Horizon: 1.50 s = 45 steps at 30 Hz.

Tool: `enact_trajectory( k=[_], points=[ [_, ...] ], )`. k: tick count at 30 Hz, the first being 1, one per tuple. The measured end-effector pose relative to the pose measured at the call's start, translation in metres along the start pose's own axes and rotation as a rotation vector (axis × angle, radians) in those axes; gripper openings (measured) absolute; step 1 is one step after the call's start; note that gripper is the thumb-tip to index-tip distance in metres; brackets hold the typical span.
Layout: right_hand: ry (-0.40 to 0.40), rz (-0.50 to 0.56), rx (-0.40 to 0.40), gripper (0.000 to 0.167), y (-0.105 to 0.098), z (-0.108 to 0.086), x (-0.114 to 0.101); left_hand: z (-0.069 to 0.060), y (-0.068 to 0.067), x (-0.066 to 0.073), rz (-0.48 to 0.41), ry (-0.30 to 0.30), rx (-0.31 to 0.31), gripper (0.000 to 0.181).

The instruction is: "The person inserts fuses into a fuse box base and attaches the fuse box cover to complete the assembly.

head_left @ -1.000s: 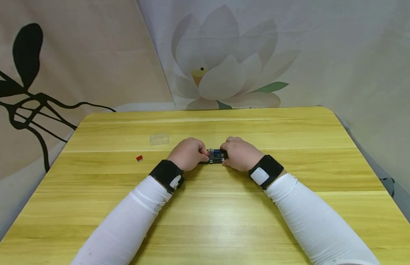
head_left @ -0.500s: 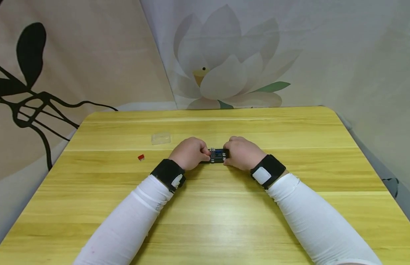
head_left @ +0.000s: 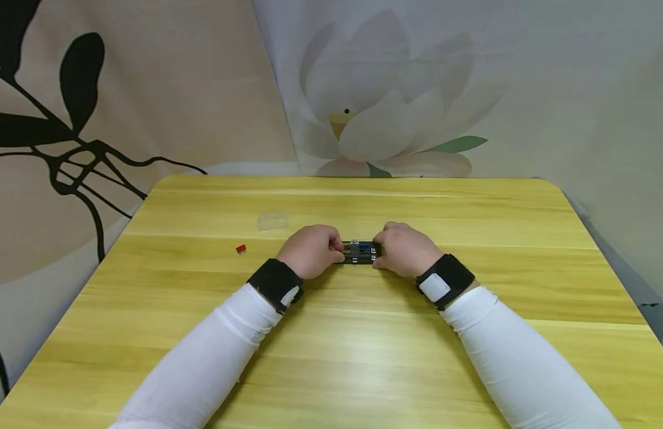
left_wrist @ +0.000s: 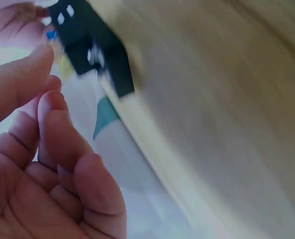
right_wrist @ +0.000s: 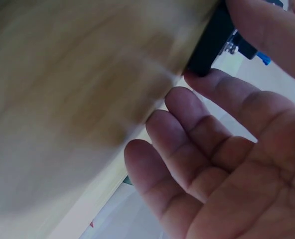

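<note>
A small black block (head_left: 359,253) with silver screws and a blue part lies between my two hands near the table's middle. My right hand (head_left: 408,249) grips its right end between thumb and index finger; in the right wrist view the remaining fingers (right_wrist: 180,149) are spread below the block. My left hand (head_left: 311,250) is at the left end, thumb and fingertips (left_wrist: 53,99) drawn close together beside the block. Whether anything sits between the left fingertips cannot be made out. From above, the left hand partly covers that end.
A clear plastic box or lid (head_left: 273,221) lies behind the left hand. A small red piece (head_left: 241,249) lies to its left. The wooden table (head_left: 363,345) ends at a printed cloth backdrop (head_left: 417,89) behind.
The head view has turned slightly left, so the scene shifts right. A little more of the black block shows between the hands. Both hands keep nearly the same pose.
</note>
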State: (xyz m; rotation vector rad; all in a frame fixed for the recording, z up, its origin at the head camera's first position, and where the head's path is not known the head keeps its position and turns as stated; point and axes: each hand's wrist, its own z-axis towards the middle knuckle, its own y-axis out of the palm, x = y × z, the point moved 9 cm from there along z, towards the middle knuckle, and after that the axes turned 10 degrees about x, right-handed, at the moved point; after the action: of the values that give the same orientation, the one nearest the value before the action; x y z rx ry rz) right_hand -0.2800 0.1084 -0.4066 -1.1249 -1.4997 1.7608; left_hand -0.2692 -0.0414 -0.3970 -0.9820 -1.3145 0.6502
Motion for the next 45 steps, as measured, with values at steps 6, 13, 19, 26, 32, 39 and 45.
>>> enact_trajectory(
  k=[6,13,19,26,32,39,45],
  points=[
    [0.004,-0.004,-0.007,0.052,0.000,-0.002,0.002,-0.012,-0.031,-0.028,0.058,-0.041,0.067,0.014],
    [-0.002,0.000,0.000,0.053,-0.001,-0.002,0.002,-0.023,-0.070,-0.098,0.228,-0.131,0.050,0.034],
    [-0.006,0.006,-0.002,0.052,0.000,-0.002,0.002,-0.031,-0.079,-0.139,0.288,-0.191,-0.025,0.038],
    [-0.004,-0.008,-0.006,0.053,-0.001,-0.002,0.002,-0.031,-0.079,-0.153,0.277,-0.186,-0.029,0.030],
    [-0.006,-0.011,-0.004,0.052,-0.002,-0.003,0.001,-0.030,-0.079,-0.156,0.254,-0.195,-0.019,0.015],
    [-0.022,-0.004,0.009,0.048,-0.003,-0.003,0.000,-0.028,-0.079,-0.157,0.240,-0.204,-0.018,0.009],
    [-0.021,0.007,0.009,0.048,-0.003,-0.004,0.001,-0.028,-0.078,-0.152,0.214,-0.211,0.003,0.012]
  ],
)
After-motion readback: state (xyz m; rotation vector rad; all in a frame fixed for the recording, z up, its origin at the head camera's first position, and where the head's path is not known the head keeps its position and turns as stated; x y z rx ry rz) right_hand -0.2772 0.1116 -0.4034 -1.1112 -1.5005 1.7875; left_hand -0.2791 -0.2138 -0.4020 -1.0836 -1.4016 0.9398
